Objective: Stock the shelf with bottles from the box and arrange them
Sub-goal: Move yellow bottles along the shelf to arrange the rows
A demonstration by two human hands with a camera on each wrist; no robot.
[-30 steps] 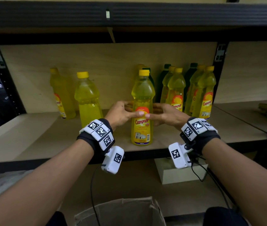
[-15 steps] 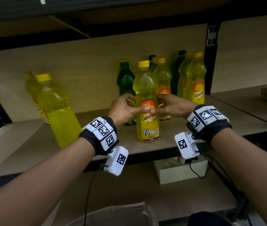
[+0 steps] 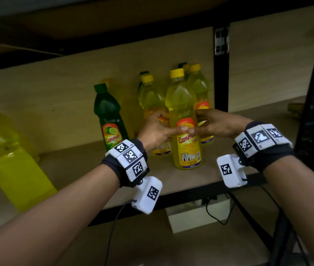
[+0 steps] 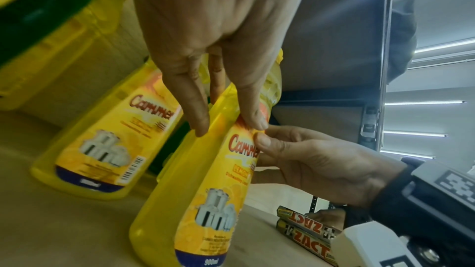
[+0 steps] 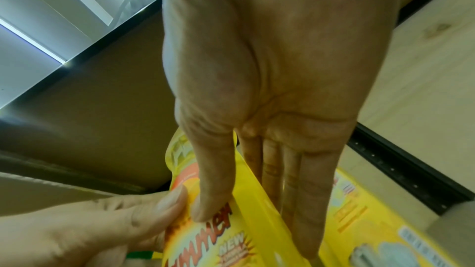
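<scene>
Both hands hold one yellow Cammer bottle (image 3: 185, 120) with a yellow cap, upright, its base down at the wooden shelf (image 3: 71, 169). My left hand (image 3: 160, 129) grips its left side. My right hand (image 3: 211, 125) grips its right side, and the two thumbs meet on the front label. The left wrist view shows the left hand (image 4: 218, 80) curled round the bottle (image 4: 203, 200), with the right hand's thumb (image 4: 267, 141) on the label. From the right wrist, the right hand (image 5: 270, 149) wraps the bottle (image 5: 213, 241). Directly behind stand more yellow bottles (image 3: 151, 100).
A green lime bottle (image 3: 108, 120) stands to the left of the group. A large yellow bottle (image 3: 8, 156) looms blurred at near left. A black upright post (image 3: 220, 77) borders the group on the right. ZACT cartons (image 4: 308, 228) lie beyond it. A white box (image 3: 196, 215) sits under the shelf.
Both hands have carried the yellow bottle to the right along the shelf, from the open middle to just in front of the group by the post. The grip is unchanged.
</scene>
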